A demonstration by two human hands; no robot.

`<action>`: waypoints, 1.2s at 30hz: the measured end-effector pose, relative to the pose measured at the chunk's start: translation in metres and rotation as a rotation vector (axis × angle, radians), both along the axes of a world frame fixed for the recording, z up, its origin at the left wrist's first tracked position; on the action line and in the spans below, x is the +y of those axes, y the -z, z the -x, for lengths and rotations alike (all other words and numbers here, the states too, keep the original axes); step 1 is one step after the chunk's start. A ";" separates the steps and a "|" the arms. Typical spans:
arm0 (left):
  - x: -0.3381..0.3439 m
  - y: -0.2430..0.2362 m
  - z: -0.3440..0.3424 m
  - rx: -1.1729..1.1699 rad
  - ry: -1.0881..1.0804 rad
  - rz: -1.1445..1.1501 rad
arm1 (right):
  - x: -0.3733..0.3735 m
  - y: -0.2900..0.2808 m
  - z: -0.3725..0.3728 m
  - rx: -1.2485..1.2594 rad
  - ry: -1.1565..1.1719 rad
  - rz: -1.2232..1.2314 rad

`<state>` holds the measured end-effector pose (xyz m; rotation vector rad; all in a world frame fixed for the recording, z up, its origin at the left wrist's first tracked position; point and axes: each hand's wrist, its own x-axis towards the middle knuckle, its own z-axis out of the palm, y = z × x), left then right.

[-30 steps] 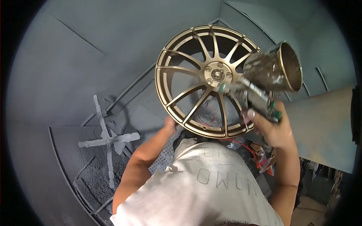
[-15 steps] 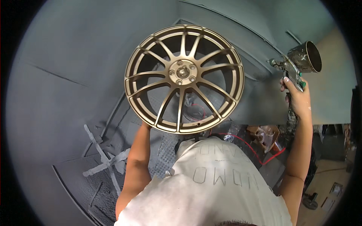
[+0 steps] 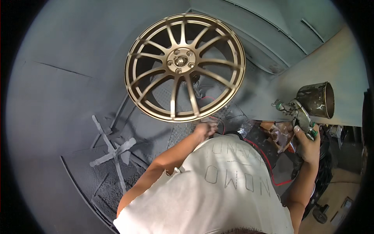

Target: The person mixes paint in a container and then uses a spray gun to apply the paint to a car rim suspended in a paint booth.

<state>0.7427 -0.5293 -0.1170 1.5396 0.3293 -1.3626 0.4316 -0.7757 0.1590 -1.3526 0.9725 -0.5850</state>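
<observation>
A bronze-coloured multi-spoke car wheel (image 3: 181, 60) faces me in the upper middle, its spokes blurred toward the rim. My right hand (image 3: 309, 146) is closed around the handle of a paint spray gun (image 3: 302, 116), well to the right of the wheel. A dark, paint-stained metal cup (image 3: 314, 99) sits on top of the gun, which points left. Just below the wheel's lower rim is my left hand (image 3: 205, 132), close in front of my body. Motion smears its fingers, and whether it touches the rim I cannot make out.
Grey, overspray-covered walls (image 3: 74, 50) surround the wheel. A grey-coated cross-shaped stand (image 3: 113, 152) is at the lower left. A red hose (image 3: 265, 156) runs across the floor on the right, beside an open cardboard box (image 3: 278, 134) with crumpled material.
My left hand has gone from the wheel's lower left edge rightward to below the rim. The spokes have turned. My right hand and the spray gun have dropped lower.
</observation>
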 end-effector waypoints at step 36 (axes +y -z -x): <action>-0.029 -0.028 0.034 -0.115 -0.530 0.116 | -0.020 -0.064 -0.029 -0.145 -0.811 -0.147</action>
